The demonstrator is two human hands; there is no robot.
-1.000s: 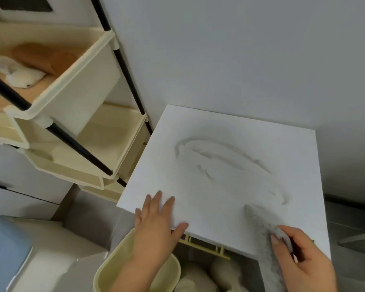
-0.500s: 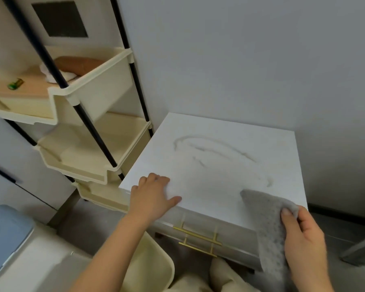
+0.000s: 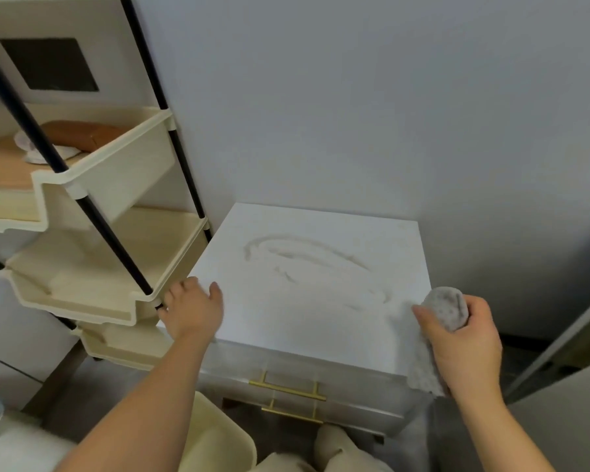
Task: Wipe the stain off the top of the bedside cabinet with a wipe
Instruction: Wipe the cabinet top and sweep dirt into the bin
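- Right grip point(image 3: 464, 338): fingers and thumb curled round the wipe point(image 3: 447, 306), fist at the front right corner of the cabinet top.
- Wipe: grey, dotted cloth, bunched. A rounded wad shows above the fist; a loose tail hangs below the hand past the cabinet's front right corner. It sits just right of the stain.
- Left grip point(image 3: 193, 313): on the front left corner of the top, thumb lying on the surface, fingers bent at the left edge. Blur there; cannot tell whether they clasp the edge or only rest on it.
- Stain point(image 3: 307, 253): faint grey-brown curved streaks across the middle of the top, between the two hands and further back.
- Bedside cabinet point(image 3: 321, 328): white top, set against the wall point(image 3: 355, 97); two drawers in front, each with a brass bar handle point(image 3: 286, 390).
- Shelf rack point(image 3: 123, 172): cream trays on black posts, just left of the cabinet; the upper tray holds a brown item point(image 3: 82, 134) and a white item point(image 3: 36, 155).
- Cream bin point(image 3: 218, 437): below the left forearm, in front of the cabinet.
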